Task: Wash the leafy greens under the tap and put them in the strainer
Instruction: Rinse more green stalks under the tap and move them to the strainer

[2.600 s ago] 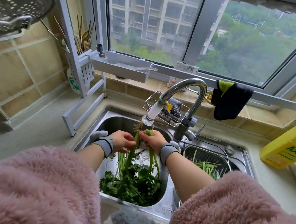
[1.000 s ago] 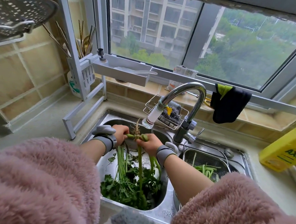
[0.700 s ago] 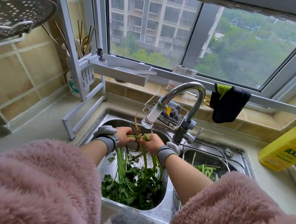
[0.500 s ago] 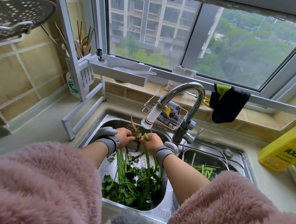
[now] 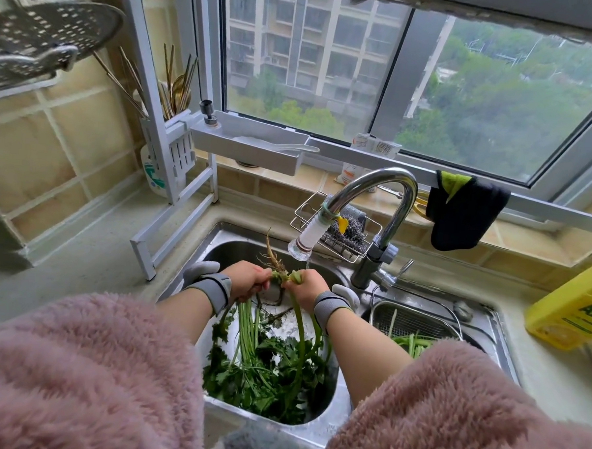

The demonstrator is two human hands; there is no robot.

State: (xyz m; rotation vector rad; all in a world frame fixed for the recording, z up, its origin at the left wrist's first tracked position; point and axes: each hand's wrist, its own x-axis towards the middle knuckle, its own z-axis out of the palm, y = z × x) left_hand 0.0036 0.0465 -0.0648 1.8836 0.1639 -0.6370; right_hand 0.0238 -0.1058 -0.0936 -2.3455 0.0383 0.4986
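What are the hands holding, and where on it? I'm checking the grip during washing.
Both the left hand and right hand grip the leafy greens at the stalks' root end, under the tap.

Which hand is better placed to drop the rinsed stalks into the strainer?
Right. The right hand grips stalks beside the strainer, which sits to its right. The left hand grips other stalks on the far side and would probably have to cross over.
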